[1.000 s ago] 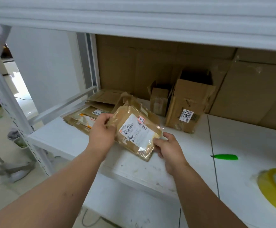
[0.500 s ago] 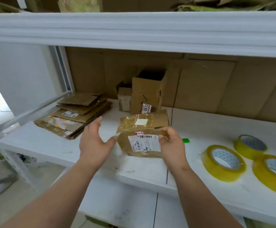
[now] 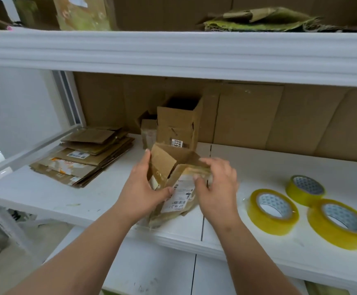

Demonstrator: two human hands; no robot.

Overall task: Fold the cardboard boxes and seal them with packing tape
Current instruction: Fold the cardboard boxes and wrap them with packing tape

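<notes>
A small worn cardboard box (image 3: 177, 184) with a white shipping label stands on the white shelf (image 3: 88, 201), its flaps loose and half raised. My left hand (image 3: 143, 188) holds its left side, fingers along the left flap and thumb across the front. My right hand (image 3: 215, 186) grips the right flap, fingers curled over its top edge and thumb on the label side. Three rolls of yellow packing tape lie to the right: one nearest the box (image 3: 272, 210), one behind (image 3: 306, 189), one at the far right (image 3: 341, 223).
A stack of flattened cardboard boxes (image 3: 83, 156) lies at the left of the shelf. An open upright box (image 3: 178, 126) with a barcode sticker and a smaller box (image 3: 148, 133) stand at the back against cardboard sheets. An upper shelf (image 3: 173, 54) hangs overhead.
The box has been turned from lying flat to standing with its flaps up. My left hand closed in onto its left side, and my right hand moved up onto the right flap.
</notes>
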